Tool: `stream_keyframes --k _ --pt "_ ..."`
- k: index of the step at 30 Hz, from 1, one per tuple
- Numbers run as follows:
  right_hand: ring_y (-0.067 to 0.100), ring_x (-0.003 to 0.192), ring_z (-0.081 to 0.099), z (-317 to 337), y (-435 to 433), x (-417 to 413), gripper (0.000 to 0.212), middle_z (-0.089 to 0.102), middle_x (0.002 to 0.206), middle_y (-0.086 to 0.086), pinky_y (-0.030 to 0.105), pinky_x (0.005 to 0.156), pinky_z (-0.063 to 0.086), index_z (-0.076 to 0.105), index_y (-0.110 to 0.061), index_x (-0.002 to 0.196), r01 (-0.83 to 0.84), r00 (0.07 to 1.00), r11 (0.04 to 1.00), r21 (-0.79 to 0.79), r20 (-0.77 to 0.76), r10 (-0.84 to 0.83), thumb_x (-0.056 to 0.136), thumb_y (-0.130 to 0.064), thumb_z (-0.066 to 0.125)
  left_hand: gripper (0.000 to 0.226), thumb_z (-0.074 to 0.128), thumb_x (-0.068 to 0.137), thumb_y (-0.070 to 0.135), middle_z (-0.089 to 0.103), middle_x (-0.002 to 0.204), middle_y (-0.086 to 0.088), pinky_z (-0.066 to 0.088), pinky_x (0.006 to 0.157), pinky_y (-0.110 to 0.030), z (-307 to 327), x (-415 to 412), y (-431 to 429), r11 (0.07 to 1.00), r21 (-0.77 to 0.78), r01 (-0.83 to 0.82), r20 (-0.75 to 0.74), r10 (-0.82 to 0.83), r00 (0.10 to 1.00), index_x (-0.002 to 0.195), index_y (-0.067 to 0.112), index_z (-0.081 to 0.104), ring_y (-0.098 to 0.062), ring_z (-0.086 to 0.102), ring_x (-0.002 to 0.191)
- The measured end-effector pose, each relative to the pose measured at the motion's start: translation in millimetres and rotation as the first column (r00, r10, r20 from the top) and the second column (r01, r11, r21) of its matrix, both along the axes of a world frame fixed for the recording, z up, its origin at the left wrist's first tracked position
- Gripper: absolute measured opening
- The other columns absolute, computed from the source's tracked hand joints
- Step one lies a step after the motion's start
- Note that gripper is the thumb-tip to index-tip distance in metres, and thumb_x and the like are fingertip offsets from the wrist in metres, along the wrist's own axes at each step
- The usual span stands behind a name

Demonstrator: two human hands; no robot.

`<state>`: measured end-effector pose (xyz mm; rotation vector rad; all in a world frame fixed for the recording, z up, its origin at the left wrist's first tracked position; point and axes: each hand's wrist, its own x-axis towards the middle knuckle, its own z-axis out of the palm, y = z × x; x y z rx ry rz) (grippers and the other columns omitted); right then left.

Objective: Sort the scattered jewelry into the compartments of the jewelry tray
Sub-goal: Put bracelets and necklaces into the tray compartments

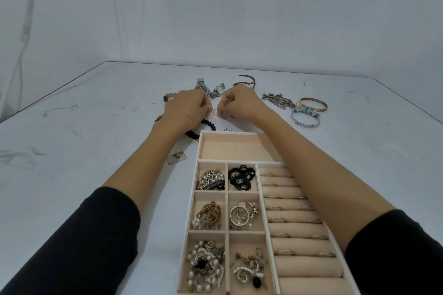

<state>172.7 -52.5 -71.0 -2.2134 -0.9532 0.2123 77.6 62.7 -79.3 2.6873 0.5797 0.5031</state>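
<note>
Both our hands work close together above the bench (pixel 96 127): left hand (pixel 189 109) and right hand (pixel 239 103) each pinch a thin hoop (pixel 217 112) between them. On our side of the hands sits the jewelry tray (pixel 239 132), its small compartments filled. Watches (pixel 202 86) lie beyond the knuckles, bangles (pixel 311 106) right of the right hand.

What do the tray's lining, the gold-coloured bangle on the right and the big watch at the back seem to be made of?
Tray lining: soft beige fabric, perhaps velvet or faux suede; it looks matte, with no glare.
Bangle: metal with a polished gold-tone finish; it is smooth with a bright sheen.
Watch: silvery metal, probably steel; its linked band glints.
</note>
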Motion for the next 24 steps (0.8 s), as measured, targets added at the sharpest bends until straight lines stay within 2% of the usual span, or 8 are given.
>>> stream_keyframes --k 3,5,8,10,14,17,21,24 --pt "0.012 0.057 0.058 5 -8 -4 0.018 0.066 0.064 0.004 0.025 0.063 0.055 0.067 -0.014 0.063 -0.028 0.999 1.0 0.005 -0.017 0.028 0.071 0.0 0.073 0.008 0.052 0.095 0.032 0.061 0.097 0.009 0.038 0.075 -0.031 3 -4 -2 0.996 -0.088 -0.001 0.095 0.009 0.995 0.093 0.026 0.056 -0.015 0.054 0.091" --pt "0.011 0.052 0.058 10 -17 -8 0.015 0.067 0.067 0.009 0.014 0.048 0.046 0.068 -0.011 0.065 -0.027 0.999 0.999 0.046 -0.038 0.029 0.073 0.001 0.073 0.01 0.053 0.094 0.032 0.063 0.1 0.009 0.039 0.075 -0.031 7 -6 -4 0.985 -0.168 0.03 0.187 0.002 0.982 0.096 0.024 0.057 -0.015 0.058 0.093" --pt "0.013 0.053 0.061 12 -31 -14 0.005 0.067 0.062 0.005 0.014 0.054 0.046 0.071 -0.003 0.073 0.003 1.0 0.992 0.126 0.001 -0.003 0.072 -0.002 0.076 0.008 0.054 0.093 0.031 0.064 0.094 0.012 0.041 0.074 -0.03 16 -12 -13 0.977 -0.199 0.083 0.294 -0.021 0.956 0.095 0.024 0.058 -0.013 0.06 0.091" --pt "0.011 0.051 0.061 14 -43 -22 0.009 0.065 0.058 0.001 0.014 0.056 0.048 0.073 0.0 0.078 0.021 0.999 0.982 0.186 0.032 -0.028 0.072 -0.005 0.077 0.007 0.055 0.092 0.03 0.063 0.089 0.014 0.045 0.077 -0.033 24 -17 -22 0.977 -0.173 0.127 0.349 -0.059 0.935 0.093 0.024 0.059 -0.012 0.06 0.089" --pt "0.011 0.052 0.062 21 -78 -46 0.013 0.07 0.065 0.009 0.019 0.057 0.051 0.067 -0.006 0.079 0.023 1.0 0.945 0.326 0.002 -0.025 0.072 -0.006 0.078 0.008 0.061 0.089 0.032 0.066 0.087 0.014 0.047 0.079 -0.033 35 -36 -48 0.961 -0.117 0.251 0.401 -0.185 0.897 0.091 0.025 0.064 -0.008 0.059 0.084" --pt "0.012 0.051 0.061 26 -109 -67 0.017 0.065 0.06 0.007 0.02 0.057 0.052 0.063 -0.007 0.076 0.036 0.999 0.911 0.41 -0.025 -0.028 0.071 -0.003 0.079 0.013 0.063 0.086 0.036 0.067 0.086 0.013 0.049 0.08 -0.032 40 -59 -69 0.931 -0.071 0.357 0.421 -0.297 0.857 0.09 0.024 0.066 -0.007 0.062 0.085" --pt "0.017 0.055 0.061 27 -149 -96 0.015 0.065 0.064 0.009 0.02 0.059 0.05 0.067 -0.003 0.078 0.031 0.997 0.872 0.489 -0.08 0.009 0.071 -0.004 0.08 0.003 0.069 0.087 0.029 0.066 0.081 0.019 0.041 0.079 -0.015 37 -96 -91 0.902 -0.1 0.419 0.513 -0.314 0.799 0.085 0.027 0.067 0.001 0.059 0.083" --pt "0.018 0.059 0.061 21 -172 -117 0.012 0.067 0.069 0.01 0.017 0.058 0.049 0.07 -0.003 0.08 0.026 0.994 0.846 0.533 -0.105 0.035 0.072 -0.001 0.079 0.009 0.071 0.085 0.026 0.065 0.08 0.022 0.039 0.081 -0.011 31 -119 -102 0.878 -0.174 0.446 0.566 -0.282 0.775 0.083 0.032 0.066 0.003 0.057 0.084"
